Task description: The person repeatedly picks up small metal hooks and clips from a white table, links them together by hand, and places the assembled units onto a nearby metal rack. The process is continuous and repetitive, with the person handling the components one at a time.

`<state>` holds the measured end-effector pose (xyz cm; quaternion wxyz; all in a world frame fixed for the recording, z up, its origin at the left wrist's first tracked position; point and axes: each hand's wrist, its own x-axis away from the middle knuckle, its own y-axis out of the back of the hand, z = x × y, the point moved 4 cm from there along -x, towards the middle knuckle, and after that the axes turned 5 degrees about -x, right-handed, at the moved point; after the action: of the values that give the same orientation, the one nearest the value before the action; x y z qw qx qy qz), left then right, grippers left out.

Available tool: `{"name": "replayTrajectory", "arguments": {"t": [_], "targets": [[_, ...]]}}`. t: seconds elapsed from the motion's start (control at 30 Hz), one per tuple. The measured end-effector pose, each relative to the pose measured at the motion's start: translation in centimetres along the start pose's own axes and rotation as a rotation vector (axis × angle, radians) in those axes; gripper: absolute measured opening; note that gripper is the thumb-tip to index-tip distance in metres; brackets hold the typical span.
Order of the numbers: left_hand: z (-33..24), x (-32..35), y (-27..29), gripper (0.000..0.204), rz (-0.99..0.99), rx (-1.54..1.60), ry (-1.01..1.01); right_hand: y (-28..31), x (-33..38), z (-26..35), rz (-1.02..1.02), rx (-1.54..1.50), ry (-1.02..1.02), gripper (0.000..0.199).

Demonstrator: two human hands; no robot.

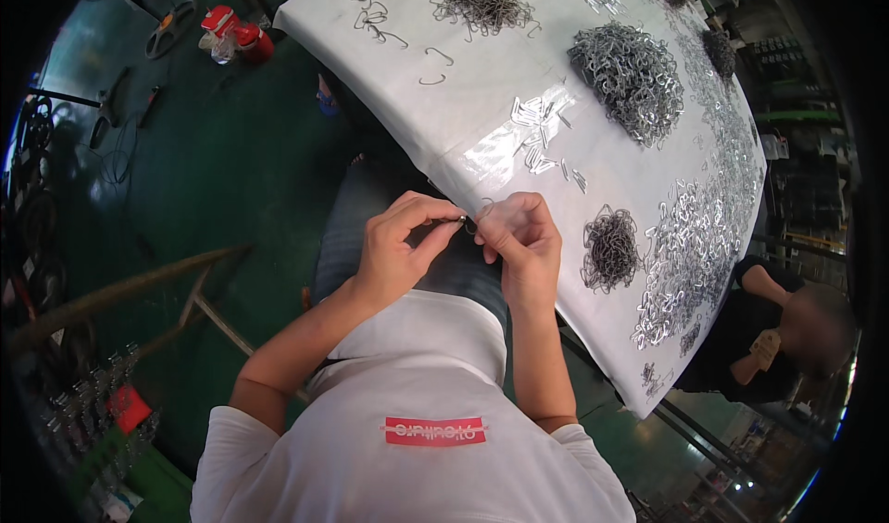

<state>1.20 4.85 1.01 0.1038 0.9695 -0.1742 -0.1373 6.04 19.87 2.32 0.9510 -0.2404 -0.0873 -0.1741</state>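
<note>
Over the near edge of the white-covered table (pixel 417 120), my two hands meet, fingertips almost touching. My left hand (pixel 394 245) is closed in a pinch between thumb and forefinger on a small shiny metal piece (pixel 462 219). My right hand (pixel 526 245) pinches a thin wire hook (pixel 488 201), whose curved end shows above the fingers; the rest is mostly hidden. Just beyond them, small silver clips (pixel 535 120) lie loose on a strip of clear film (pixel 491 157). A pile of dark wire hooks (pixel 611 250) sits to the right of my right hand.
Farther back are a big grey heap of metal hooks (pixel 630 83) and a dark wire-hook pile (pixel 477 2). Silver clips (pixel 685 254) spread along the right side, where another person (pixel 755 338) sits. Red containers (pixel 252 41) stand on the floor; a wooden bar (pixel 139 287) is at left.
</note>
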Motion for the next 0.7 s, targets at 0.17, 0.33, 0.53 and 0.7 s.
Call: {"name": "replayTrajectory", "arguments": {"t": [0.17, 0.33, 0.53, 0.7], "targets": [[-0.4, 0.0, 0.0, 0.018, -0.007, -0.027, -0.057, -0.4, 0.4, -1.0, -0.066, -0.033, 0.087, 0.02], [0.0, 0.2, -0.4, 0.027, -0.061, 0.005, -0.069, -0.8, 1.0, -1.3, -0.115, 0.028, 0.298, 0.02], [3.9, -6.4, -0.5, 0.024, -0.06, -0.228, -0.244, -0.7, 1.8, -1.4, -0.049, 0.038, 0.507, 0.024], [7.1, -15.2, -6.8, 0.027, 0.192, -0.438, -0.388, -0.2, 1.9, -1.8, -0.078, 0.064, 0.466, 0.023]]}}
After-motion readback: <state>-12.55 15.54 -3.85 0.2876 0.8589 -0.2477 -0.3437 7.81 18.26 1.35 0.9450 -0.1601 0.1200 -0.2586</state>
